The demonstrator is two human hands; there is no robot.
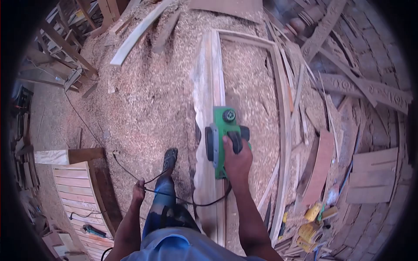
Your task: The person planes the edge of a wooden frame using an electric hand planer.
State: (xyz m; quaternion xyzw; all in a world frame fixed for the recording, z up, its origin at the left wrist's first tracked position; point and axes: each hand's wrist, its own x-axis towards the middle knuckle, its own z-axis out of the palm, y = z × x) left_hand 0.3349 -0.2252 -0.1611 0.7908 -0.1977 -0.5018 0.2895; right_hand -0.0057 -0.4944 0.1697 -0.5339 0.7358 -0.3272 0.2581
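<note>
A green electric planer rests on a long wooden plank, one side of a rectangular wooden frame. Its rear handle is in the grip of my right hand, fingers wrapped round it. From the planer's back end a dark power cord loops across in front of my body. My left hand is closed on that cord, off to the left of the plank. Along the plank's left side runs a pale board with a wavy edge.
Shavings cover the ground. At left stands a slatted wooden piece with a tool on it. Loose boards and carved timbers pile up at right. The cord trails left across the floor. My foot is beside the plank.
</note>
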